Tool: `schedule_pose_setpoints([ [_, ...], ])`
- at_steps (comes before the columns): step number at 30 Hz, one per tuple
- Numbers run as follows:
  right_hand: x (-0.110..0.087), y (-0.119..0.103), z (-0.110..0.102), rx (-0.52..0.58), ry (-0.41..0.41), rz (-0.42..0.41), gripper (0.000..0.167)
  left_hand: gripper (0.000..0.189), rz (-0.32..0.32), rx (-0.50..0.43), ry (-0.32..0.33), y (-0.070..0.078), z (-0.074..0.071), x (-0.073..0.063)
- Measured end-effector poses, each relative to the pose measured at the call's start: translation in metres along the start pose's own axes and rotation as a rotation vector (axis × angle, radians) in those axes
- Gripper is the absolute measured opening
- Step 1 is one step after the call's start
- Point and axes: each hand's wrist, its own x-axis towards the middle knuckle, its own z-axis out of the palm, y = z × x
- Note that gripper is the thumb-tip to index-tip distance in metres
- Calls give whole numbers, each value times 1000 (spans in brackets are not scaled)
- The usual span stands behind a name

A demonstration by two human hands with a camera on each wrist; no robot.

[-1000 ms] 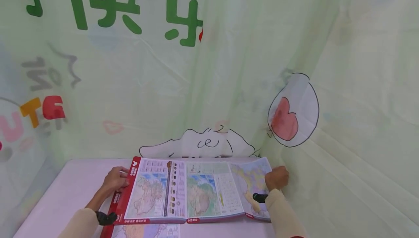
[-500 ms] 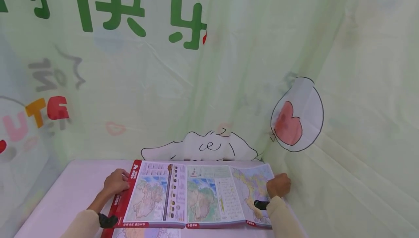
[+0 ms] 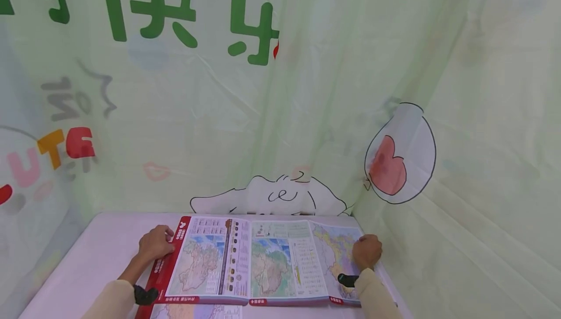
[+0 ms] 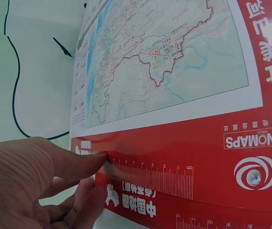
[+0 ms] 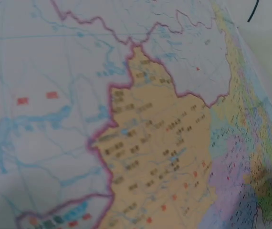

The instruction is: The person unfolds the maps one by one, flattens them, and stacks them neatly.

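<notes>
A folding paper map (image 3: 267, 272) with a red left border lies partly unfolded on the table, three panels showing side by side. At its left border, my left hand (image 3: 155, 244) pinches the red edge; in the left wrist view the thumb (image 4: 86, 161) lies on the red strip beside a printed ruler, the other fingers curled at the edge. My right hand (image 3: 367, 252), fingers curled, grips the right edge of the last panel (image 3: 335, 246). That colored panel (image 5: 160, 138) fills most of the right wrist view, slightly bowed; the right fingertips are mostly hidden.
Another map sheet (image 3: 197, 311) with a red border sticks out beneath, toward me. The pale table (image 3: 98, 255) meets a light green printed curtain (image 3: 210, 129) at the back and on both sides. The right hand is close to the right curtain (image 3: 438, 255).
The right panel has come down flatter, and my right hand has shifted slightly left and inward with it. My left hand keeps its place on the red border. The head view has shifted a little.
</notes>
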Motion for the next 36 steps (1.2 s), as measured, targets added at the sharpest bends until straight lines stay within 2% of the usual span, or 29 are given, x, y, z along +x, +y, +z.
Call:
schedule_pose_setpoints([
  [4, -6, -8, -2, 22, -78, -42, 21, 56, 20, 15, 1, -3, 2, 1],
  [6, -8, -13, -4, 32, -115, -58, 25, 55, 31, 11, 13, -10, 7, 6],
  [9, -12, -22, -5, 26, -159, -63, 32, 53, 64, 10, 34, -32, 18, 15],
  [12, -15, -28, -5, 12, -186, -50, 36, 67, 131, 6, 16, -54, 23, 18],
  [14, -16, -30, -4, -1, -194, -62, 37, 85, 185, 22, -12, -63, 20, 13],
  [18, -16, -37, -4, 8, -212, -111, 38, 114, 221, 111, -120, -57, -1, -7],
  [22, -17, -58, -1, 6, -253, -178, 41, 129, 255, 163, -200, -52, -15, -21],
  [23, -17, -65, 0, -4, -268, -200, 42, 133, 262, 163, -210, -54, -15, -22],
  [26, -24, -83, 7, -41, -319, -293, 46, 139, 287, 182, -244, -47, -24, -32],
  [28, -32, -96, 8, -59, -362, -383, 49, 143, 284, 192, -262, -46, -25, -36],
  [33, -56, -121, 8, -93, -467, -636, 57, 151, 271, 248, -276, -53, -17, -37],
  [36, -69, -132, 8, -95, -516, -734, 62, 152, 285, 265, -265, -56, -13, -38],
])
